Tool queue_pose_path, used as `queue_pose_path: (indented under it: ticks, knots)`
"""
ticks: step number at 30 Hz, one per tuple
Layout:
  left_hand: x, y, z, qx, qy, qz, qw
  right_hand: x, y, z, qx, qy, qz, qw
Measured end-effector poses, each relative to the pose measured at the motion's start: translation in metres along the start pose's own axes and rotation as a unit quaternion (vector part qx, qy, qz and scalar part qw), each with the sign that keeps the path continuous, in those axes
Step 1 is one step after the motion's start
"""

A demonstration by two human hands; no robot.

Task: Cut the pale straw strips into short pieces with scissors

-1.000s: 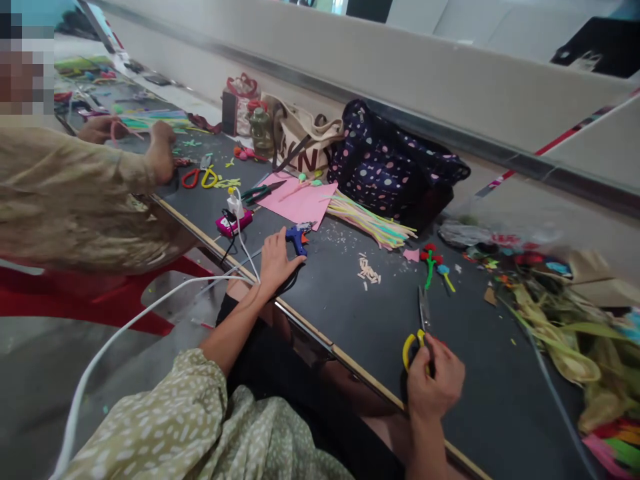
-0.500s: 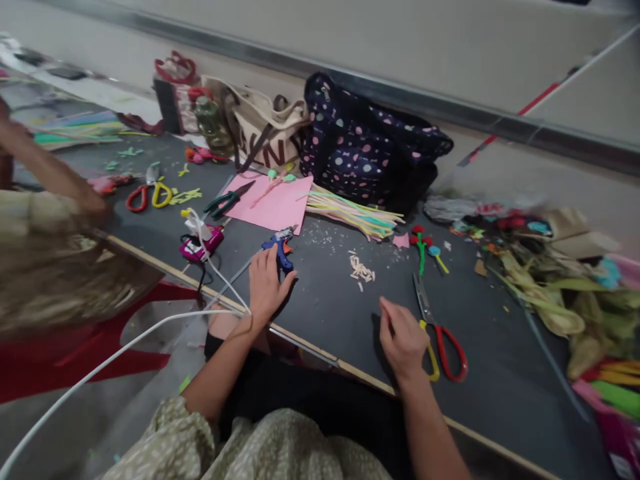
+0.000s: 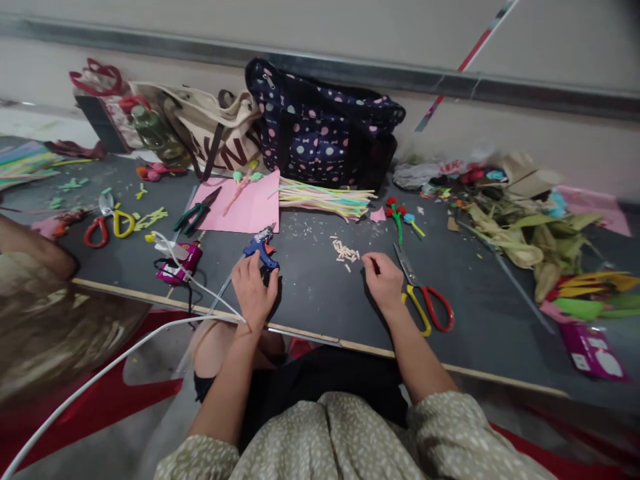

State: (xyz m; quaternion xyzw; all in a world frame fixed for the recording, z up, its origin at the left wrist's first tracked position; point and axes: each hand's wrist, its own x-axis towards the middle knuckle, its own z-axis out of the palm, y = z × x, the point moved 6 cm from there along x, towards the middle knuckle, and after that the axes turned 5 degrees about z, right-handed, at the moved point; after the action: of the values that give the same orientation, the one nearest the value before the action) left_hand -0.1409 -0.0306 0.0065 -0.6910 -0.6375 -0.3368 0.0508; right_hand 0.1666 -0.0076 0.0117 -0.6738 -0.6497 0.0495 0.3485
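My left hand lies palm down with its fingers apart, fingertips touching the blue hot glue gun. The gun rests on its side and is not gripped. At the right edge of a small pile of short pale cut pieces, my right hand is closed in a pinch. Whatever may be between its fingertips is too small to make out. Beside that hand lie large scissors with one red and one yellow handle. A red-flowered pipe cleaner stem lies beyond them.
Behind are a pink sheet, pliers, a bundle of pipe cleaners and a dark dotted bag. A white cable crosses left of my arm. Dried husks lie right. Another person's arm is at left.
The view has swung left to right, so the table sits squarer. My right hand has moved forward to the pale pieces. My left hand stays at the glue gun.
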Motion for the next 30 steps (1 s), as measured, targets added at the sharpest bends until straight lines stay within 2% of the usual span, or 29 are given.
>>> queue_pose_path:
  ticks: [4,8,12,16,21,25,27,30]
  knots:
    - [0.002,0.002,0.003,-0.011,-0.029,0.014,0.999,0.035,-0.005,-0.013,0.025,-0.009,0.011,1.000]
    - [0.003,0.003,-0.001,-0.027,-0.019,0.006,0.999,0.101,0.011,-0.015,0.016,-0.040,0.056,0.998]
    - [0.007,0.016,-0.008,-0.011,0.005,-0.008,1.000,0.166,0.041,0.004,-0.028,-0.076,0.102,0.991]
    - [0.027,0.050,-0.001,-0.029,0.013,0.016,0.999,0.199,0.068,0.023,-0.045,-0.124,0.131,0.983]
    - [0.078,0.099,0.034,-0.082,0.014,0.033,0.996,0.206,0.073,0.040,-0.051,-0.159,0.114,0.979]
    - [0.121,0.131,0.083,-0.118,-0.057,0.056,0.990,0.208,0.063,0.052,-0.070,-0.159,0.095,0.980]
    - [0.140,0.141,0.106,-0.129,-0.082,0.089,0.984,0.211,0.057,0.055,-0.077,-0.161,0.079,0.981]
    - [0.167,0.142,0.134,-0.114,-0.103,0.112,0.982,0.217,0.052,0.055,-0.087,-0.169,0.058,0.980]
